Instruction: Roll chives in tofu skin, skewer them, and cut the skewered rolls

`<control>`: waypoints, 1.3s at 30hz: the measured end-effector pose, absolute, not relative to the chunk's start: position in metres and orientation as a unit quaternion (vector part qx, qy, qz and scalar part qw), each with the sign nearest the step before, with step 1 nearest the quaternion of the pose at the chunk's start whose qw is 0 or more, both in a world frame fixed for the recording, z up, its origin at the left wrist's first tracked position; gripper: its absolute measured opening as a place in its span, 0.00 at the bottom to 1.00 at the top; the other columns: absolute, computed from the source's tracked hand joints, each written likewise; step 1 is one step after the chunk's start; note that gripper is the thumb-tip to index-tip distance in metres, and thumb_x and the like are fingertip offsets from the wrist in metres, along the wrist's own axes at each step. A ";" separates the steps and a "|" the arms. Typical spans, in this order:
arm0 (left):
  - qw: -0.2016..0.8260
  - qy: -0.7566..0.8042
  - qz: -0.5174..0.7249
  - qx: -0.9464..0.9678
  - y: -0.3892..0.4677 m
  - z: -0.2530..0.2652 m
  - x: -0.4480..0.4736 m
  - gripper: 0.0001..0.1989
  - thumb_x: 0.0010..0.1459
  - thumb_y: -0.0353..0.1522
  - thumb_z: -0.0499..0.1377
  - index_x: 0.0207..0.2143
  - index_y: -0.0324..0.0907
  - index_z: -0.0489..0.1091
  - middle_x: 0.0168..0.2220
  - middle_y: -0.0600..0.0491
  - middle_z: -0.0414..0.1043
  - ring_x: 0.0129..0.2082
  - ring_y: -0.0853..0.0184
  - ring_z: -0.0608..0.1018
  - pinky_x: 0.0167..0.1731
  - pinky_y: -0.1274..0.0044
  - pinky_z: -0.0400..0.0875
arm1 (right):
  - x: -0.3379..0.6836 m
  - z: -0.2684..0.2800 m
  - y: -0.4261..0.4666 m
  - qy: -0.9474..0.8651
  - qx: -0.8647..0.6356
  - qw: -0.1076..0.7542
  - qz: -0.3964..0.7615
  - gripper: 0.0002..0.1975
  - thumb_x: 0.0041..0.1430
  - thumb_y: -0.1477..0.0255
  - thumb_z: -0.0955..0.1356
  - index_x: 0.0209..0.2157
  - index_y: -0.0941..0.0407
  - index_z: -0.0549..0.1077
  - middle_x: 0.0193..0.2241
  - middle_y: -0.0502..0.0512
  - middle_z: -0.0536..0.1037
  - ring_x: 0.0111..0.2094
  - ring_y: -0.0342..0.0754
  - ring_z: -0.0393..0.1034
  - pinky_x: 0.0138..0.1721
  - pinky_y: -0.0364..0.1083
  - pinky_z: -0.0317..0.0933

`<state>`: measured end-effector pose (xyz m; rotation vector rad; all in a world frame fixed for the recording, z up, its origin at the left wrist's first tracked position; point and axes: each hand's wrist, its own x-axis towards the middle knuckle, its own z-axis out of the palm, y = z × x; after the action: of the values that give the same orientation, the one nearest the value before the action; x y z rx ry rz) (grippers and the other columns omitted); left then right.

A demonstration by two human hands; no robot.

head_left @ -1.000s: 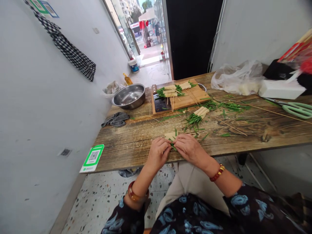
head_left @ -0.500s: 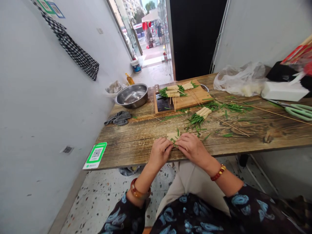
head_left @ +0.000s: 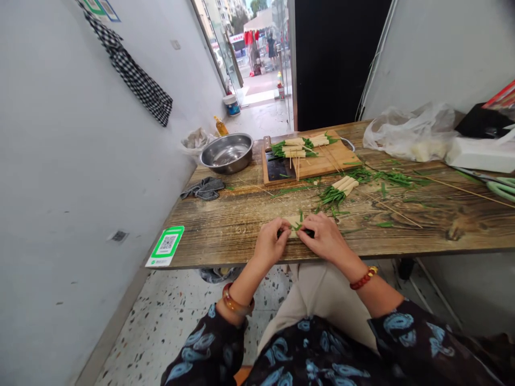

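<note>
A small pale tofu sheet (head_left: 295, 219) lies on the table near its front edge, with cut green chives (head_left: 298, 226) on it. My left hand (head_left: 272, 239) has its fingers curled, thumb and fingertips pinching the sheet's left side. On the right side my right hand (head_left: 322, 237) pinches in the same way, close to the chives. The fingers hide part of the sheet. Just beyond my right hand lie several finished tofu rolls (head_left: 345, 184) with chives sticking out. More tofu rolls (head_left: 295, 148) on sticks rest on the wooden cutting board (head_left: 322, 166).
A knife (head_left: 279, 167) lies on the board. To its left stand a steel basin (head_left: 227, 154) and a grey cloth (head_left: 204, 188). Loose chives (head_left: 396, 178), thin skewers (head_left: 390, 207), a plastic bag (head_left: 408, 131) and green-handled scissors (head_left: 502, 187) occupy the right side. A QR-code card (head_left: 166, 246) sits at the left corner.
The view has shifted a little, so the scene sits further right. My fingers have bent more, and the fingertips have moved slightly apart at the sheet, showing more of the chives.
</note>
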<state>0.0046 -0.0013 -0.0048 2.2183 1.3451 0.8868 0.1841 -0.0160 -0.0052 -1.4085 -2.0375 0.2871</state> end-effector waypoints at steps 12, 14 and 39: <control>0.090 0.433 0.257 0.859 -0.008 0.004 0.005 0.10 0.61 0.28 0.52 0.34 0.44 0.72 0.34 0.51 0.72 0.38 0.63 0.70 0.39 0.70 0.61 | 0.182 -0.005 -0.014 -0.769 -0.549 0.310 0.104 0.09 0.57 0.70 0.67 0.23 0.53 0.72 0.27 0.51 0.74 0.33 0.49 0.63 0.32 0.46 0.49; 0.072 0.424 0.262 0.864 -0.010 0.003 0.004 0.08 0.60 0.29 0.53 0.36 0.44 0.73 0.35 0.51 0.73 0.39 0.63 0.70 0.40 0.69 0.61 | 0.181 -0.004 -0.014 -0.767 -0.552 0.308 0.113 0.09 0.57 0.70 0.67 0.24 0.53 0.73 0.28 0.51 0.75 0.34 0.48 0.63 0.33 0.46 0.50; 0.067 0.440 0.247 0.861 -0.010 0.001 0.004 0.06 0.61 0.33 0.56 0.36 0.43 0.73 0.36 0.52 0.73 0.39 0.63 0.70 0.40 0.69 0.61 | 0.202 0.002 -0.015 -0.862 -0.414 0.276 0.098 0.09 0.62 0.68 0.65 0.39 0.54 0.77 0.37 0.56 0.76 0.41 0.50 0.65 0.43 0.50 0.59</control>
<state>0.0041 -0.0102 0.0008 2.5946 1.3257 0.7453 0.2018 -0.0149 0.0018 -1.1129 -2.3147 0.2621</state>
